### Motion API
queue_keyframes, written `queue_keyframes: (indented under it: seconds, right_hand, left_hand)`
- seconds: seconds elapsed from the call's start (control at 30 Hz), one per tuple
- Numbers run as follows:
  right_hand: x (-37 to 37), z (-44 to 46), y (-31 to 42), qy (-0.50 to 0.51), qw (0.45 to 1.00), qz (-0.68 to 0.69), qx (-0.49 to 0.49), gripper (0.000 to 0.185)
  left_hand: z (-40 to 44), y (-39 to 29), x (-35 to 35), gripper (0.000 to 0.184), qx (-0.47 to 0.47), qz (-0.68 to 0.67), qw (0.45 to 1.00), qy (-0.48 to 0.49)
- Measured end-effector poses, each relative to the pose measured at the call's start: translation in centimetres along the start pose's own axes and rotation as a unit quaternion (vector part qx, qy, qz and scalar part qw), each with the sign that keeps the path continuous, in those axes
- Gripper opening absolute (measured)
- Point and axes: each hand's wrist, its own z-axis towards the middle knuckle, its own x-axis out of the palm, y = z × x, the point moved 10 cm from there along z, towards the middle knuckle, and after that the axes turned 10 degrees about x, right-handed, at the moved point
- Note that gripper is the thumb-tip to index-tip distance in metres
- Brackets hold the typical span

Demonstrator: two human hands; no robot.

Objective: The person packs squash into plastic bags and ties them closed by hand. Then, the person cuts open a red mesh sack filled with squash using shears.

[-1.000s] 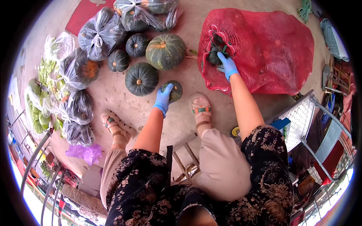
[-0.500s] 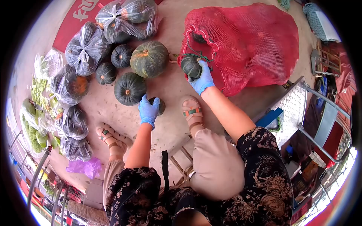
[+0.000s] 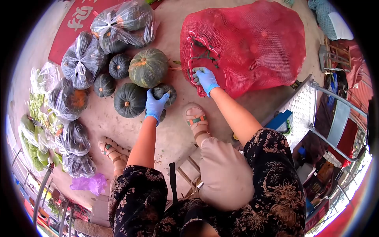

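Note:
In a blue glove, my left hand (image 3: pixel 156 105) grips a small dark green pumpkin (image 3: pixel 164 94); part of another small one shows below its fingers. My gloved right hand (image 3: pixel 205 80) is at the mouth of a red mesh sack (image 3: pixel 252 47), its fingers closed on the sack's edge. Left of my left hand lies a dark green pumpkin (image 3: pixel 129 100). A larger mottled pumpkin (image 3: pixel 148 68) sits above it, with two smaller dark pumpkins to the left. Green string hangs at the sack's opening.
Clear bags of pumpkins (image 3: pixel 83 60) and leafy greens (image 3: pixel 38 114) lie at the left, a purple bag (image 3: pixel 89 184) below them. A red mat (image 3: pixel 71 31) is at the upper left. A metal-framed chair (image 3: pixel 340 122) and textured metal sheet (image 3: pixel 299 112) stand at the right.
A small pumpkin has passed from my right hand at the sack to my left hand. My right hand has returned to the sack's edge. The view has shifted.

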Motion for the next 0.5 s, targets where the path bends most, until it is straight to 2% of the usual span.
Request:
queue_keyframes:
  seconds: [0.07,0.13,0.17,0.2,0.23,0.27,0.33,0.4,0.5]
  right_hand:
    - [-4.1,2.2,0.0,-0.130,0.990,-0.050,-0.036,0.044]
    - [-7.6,2.7,2.5,-0.326,0.908,-0.251,-0.082,0.049]
    - [-7.5,1.8,5.7,-0.372,0.853,-0.284,-0.232,0.049]
    - [-6.7,-0.4,8.6,-0.407,0.774,-0.309,-0.375,0.050]
    - [-5.2,-1.5,11.3,-0.357,0.758,-0.352,-0.418,0.048]
    - [-4.2,0.0,12.7,-0.266,0.814,-0.397,-0.330,0.052]
    - [-1.9,-0.2,15.0,-0.169,0.830,-0.473,-0.245,0.055]
    - [0.3,-1.7,18.3,-0.237,0.692,-0.535,-0.421,0.057]
    - [1.6,2.1,18.3,-0.273,0.634,-0.580,-0.432,0.060]
  left_hand:
    - [0.9,0.2,1.0,0.073,0.044,0.005,0.998,0.033]
    - [0.8,-1.2,0.3,0.070,0.062,0.125,0.990,0.036]
    - [0.6,-1.0,-0.2,0.067,0.058,0.161,0.985,0.027]
    - [0.5,-0.5,-0.9,0.064,0.052,0.197,0.979,0.019]
    - [0.6,0.8,-0.8,0.066,0.087,0.156,0.984,0.025]
    - [0.2,0.4,-1.1,0.067,0.097,0.179,0.979,0.020]
    - [-1.1,-0.8,-1.0,0.070,0.116,0.219,0.969,0.013]
    - [-1.3,-0.5,-0.9,0.072,0.120,0.214,0.969,0.021]
    - [-1.1,0.0,-0.8,0.072,0.110,0.209,0.971,0.026]
